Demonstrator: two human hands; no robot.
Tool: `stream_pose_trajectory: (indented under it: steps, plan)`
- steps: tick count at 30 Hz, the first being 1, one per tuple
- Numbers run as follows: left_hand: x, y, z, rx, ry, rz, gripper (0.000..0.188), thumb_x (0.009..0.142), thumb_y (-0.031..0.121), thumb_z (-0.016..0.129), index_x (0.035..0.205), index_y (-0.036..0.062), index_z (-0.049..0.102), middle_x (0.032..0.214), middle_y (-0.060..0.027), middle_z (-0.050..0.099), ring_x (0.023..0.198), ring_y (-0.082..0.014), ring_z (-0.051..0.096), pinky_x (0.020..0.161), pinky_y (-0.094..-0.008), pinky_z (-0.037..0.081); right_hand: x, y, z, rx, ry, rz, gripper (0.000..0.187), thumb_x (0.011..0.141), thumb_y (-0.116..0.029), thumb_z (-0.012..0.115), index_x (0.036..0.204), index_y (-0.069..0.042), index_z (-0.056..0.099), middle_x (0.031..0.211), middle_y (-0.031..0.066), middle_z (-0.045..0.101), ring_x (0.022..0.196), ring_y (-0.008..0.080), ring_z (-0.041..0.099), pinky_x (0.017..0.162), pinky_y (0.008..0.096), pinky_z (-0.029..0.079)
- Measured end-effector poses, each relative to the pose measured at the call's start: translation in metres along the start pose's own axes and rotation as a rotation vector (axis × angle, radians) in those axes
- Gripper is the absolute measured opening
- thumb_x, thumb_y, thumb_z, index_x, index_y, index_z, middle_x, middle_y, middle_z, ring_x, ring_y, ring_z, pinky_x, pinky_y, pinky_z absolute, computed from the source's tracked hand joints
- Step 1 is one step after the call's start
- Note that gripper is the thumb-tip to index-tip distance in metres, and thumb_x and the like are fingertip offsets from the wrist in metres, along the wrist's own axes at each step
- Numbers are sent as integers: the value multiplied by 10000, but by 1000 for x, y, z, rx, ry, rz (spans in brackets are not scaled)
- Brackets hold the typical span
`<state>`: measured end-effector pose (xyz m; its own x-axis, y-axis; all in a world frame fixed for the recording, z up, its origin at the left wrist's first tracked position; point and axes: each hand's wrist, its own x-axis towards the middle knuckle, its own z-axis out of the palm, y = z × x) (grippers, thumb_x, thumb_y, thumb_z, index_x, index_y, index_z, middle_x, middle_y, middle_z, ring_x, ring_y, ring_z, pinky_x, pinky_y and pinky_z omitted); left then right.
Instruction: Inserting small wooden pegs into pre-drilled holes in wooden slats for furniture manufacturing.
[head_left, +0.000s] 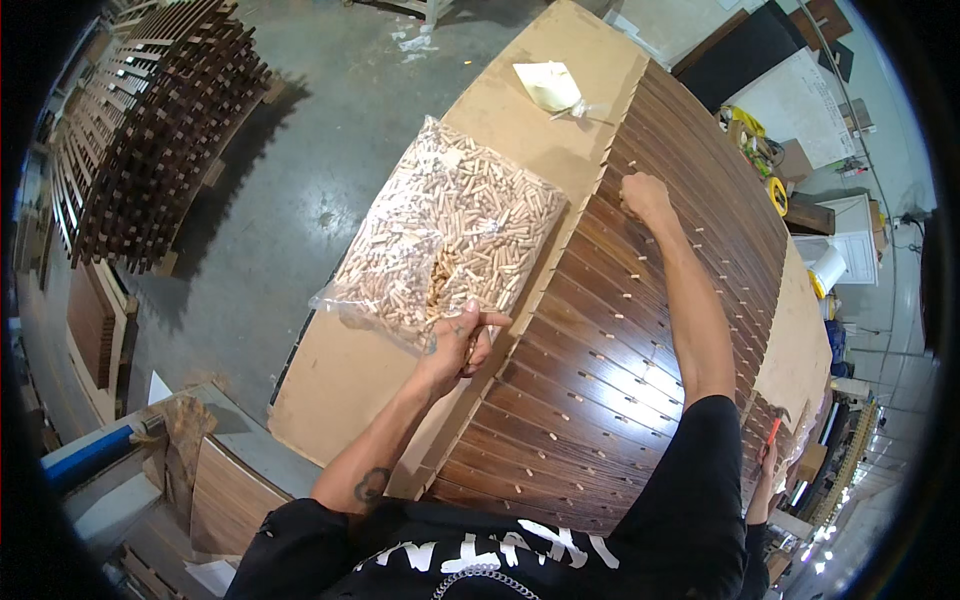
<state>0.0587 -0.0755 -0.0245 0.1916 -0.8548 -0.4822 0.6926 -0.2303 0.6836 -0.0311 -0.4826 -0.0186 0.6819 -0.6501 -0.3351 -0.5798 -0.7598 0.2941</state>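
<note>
My left hand (466,340) is closed, its fingers curled beside the lower edge of a clear plastic bag (455,230) full of wooden dowels; what lies inside the fingers is hidden. Farther off, my right hand (645,197) is closed over the dark brown wooden slats (590,330), fingertips turned down at their surface. Anything it pinches cannot be made out. Short pale dowels (597,355) stand up from the slats in scattered rows, and one more dowel (631,163) shows just beyond my right hand.
A cream bag (550,87) sits on the tan board (510,120) at the far end. At right, another person's hand (767,460) holds an orange-handled tool (774,432). Stacked dark slats (165,130) stand on the floor at left; a wood-grain panel (235,490) leans at lower left.
</note>
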Motion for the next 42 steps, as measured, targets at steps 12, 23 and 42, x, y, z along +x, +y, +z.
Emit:
stream_pose_trajectory:
  steps: [12, 23, 42]
  plan:
    - [-20, 1, -14, -131, 8, -1, 600, 1029, 485, 287, 1085, 6, 643, 491, 36, 385, 404, -60, 311, 373, -222, 240, -41, -1, 25, 1158, 140, 370, 135, 863, -57, 636, 941, 50, 659, 767, 127, 696, 670, 157, 700, 581, 257, 574]
    - [-33, -2, -25, -109, 68, -23, 590, 1036, 453, 295, 1078, -24, 639, 490, 34, 358, 409, -63, 286, 379, -221, 246, -43, -19, 11, 390, 250, 63, 115, 781, -72, 592, 855, -6, 650, 865, 242, 668, 835, 384, 664, 768, 466, 524]
    - [-48, 3, -10, -524, -123, -8, 612, 1035, 462, 260, 1175, -46, 570, 638, -5, 532, 455, -83, 389, 374, -210, 276, -157, -141, -41, 648, 580, 89, 209, 894, -162, 588, 997, 2, 668, 983, 195, 662, 930, 353, 645, 787, 420, 503]
